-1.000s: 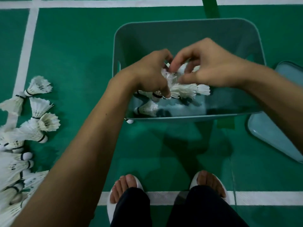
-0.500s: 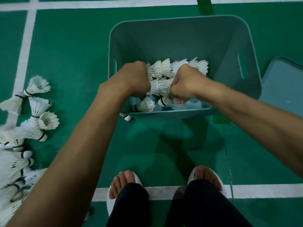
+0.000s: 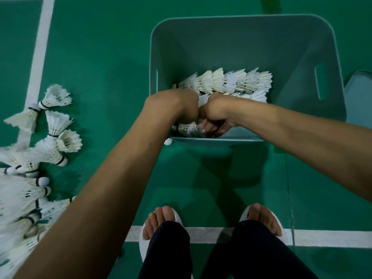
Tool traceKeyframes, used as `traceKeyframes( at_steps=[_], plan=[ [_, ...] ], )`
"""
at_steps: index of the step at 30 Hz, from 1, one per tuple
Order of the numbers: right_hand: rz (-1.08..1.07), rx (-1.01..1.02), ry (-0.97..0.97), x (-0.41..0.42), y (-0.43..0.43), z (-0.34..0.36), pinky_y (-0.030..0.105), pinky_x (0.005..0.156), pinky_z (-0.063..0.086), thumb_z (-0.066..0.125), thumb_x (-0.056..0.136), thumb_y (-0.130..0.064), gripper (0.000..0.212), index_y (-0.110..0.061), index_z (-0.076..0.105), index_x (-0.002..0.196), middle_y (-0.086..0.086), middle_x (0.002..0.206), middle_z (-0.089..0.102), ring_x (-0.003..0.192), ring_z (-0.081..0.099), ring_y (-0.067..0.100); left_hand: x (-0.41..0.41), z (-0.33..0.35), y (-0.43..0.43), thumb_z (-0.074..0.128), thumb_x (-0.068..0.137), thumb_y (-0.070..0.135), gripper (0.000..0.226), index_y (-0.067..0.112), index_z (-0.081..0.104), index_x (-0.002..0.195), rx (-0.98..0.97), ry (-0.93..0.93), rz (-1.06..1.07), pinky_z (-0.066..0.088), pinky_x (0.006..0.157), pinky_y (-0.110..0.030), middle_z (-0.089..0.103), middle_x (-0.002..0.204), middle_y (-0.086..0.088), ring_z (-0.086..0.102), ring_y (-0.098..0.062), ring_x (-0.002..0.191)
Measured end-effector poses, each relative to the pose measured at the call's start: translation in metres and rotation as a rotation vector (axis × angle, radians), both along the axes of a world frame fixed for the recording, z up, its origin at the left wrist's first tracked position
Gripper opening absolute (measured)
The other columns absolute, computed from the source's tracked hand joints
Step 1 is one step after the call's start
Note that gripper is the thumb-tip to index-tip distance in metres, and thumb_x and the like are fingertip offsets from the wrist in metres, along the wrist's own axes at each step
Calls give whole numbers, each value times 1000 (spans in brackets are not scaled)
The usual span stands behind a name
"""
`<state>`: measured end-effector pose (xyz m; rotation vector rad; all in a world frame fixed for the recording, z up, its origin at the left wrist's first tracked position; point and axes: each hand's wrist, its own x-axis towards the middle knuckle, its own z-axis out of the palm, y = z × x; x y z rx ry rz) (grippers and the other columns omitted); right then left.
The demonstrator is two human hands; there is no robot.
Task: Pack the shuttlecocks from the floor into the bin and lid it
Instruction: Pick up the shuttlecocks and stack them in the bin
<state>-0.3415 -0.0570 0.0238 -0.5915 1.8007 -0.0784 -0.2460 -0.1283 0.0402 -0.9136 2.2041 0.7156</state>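
Note:
A grey-green plastic bin stands on the green court floor ahead of my feet. Inside it, several white feather shuttlecocks lie in a row near the front wall. My left hand and my right hand are both down inside the bin, side by side and touching, fingers curled around shuttlecocks at the near wall. What the fingertips hold is partly hidden by the hands. Another heap of shuttlecocks lies on the floor at the left.
The bin's lid lies flat on the floor to the right of the bin. One loose shuttlecock cork peeks out at the bin's near left corner. My feet in white sandals stand on a white court line.
Both hands have sunk lower into the bin and come together at the near wall. The row of shuttlecocks now lies beyond them on the bin floor.

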Motion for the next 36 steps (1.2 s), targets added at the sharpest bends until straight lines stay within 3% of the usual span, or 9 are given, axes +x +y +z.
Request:
traceKeyframes(
  at_steps=[3,5,8,11,16,20,25,31,36],
  plan=[
    [-40,64,-66,-12,-2,-3,37,76,56,54,103,-24,34,-1,60,78,14,73,60,65,59,26,-2,-2,0,47,87,8,18,8,65,87,-14,4,-26,53,73,-43,65,84,-12,60,-32,75],
    [16,64,-3,-18,-5,-6,32,63,52,52,105,-28,39,-3,61,77,12,72,62,61,58,23,-3,-4,-1,45,87,4,15,7,59,80,-36,-2,-38,46,66,-40,59,78,-12,53,-30,71],
    [164,30,107,-21,-5,-8,21,46,35,60,102,-19,31,-1,68,79,13,71,66,45,45,18,-4,-7,3,46,87,4,27,9,67,102,-27,-45,-88,56,82,-41,66,96,-10,63,-30,86],
    [239,45,127,-20,-6,-9,17,41,29,59,101,-13,24,-1,65,81,11,65,63,37,35,15,-7,-13,8,47,87,5,22,11,66,98,-27,-67,-142,58,87,-45,66,97,-10,64,-31,87],
    [200,186,8,-21,-11,-19,15,31,43,46,107,-9,30,3,54,81,7,43,61,27,53,9,-11,-16,7,48,89,7,41,14,69,124,-11,-63,-136,56,95,-46,69,117,-9,66,-31,101],
    [-31,171,-164,-25,-13,-18,16,38,50,40,106,1,28,7,54,83,16,65,69,40,67,17,-11,-10,11,49,91,8,42,13,66,129,1,-76,-124,55,98,-45,67,126,-10,65,-30,107],
    [33,107,-63,-35,-6,2,17,37,48,58,103,-17,29,7,58,87,16,57,69,39,66,18,1,26,18,51,93,9,39,18,68,126,-102,209,9,49,93,-33,66,127,-11,62,-30,114],
    [177,24,133,-42,14,17,13,33,27,66,98,-19,22,-5,69,81,3,57,60,30,39,7,37,72,26,49,82,10,32,26,72,98,-357,762,300,56,82,-42,75,88,1,69,-26,86],
    [91,156,24,-29,8,1,16,37,28,59,102,-33,39,-10,59,72,1,59,56,40,39,10,30,61,28,53,84,3,30,24,69,97,-270,560,244,54,85,-40,71,99,-4,65,-28,94]
  ],
)
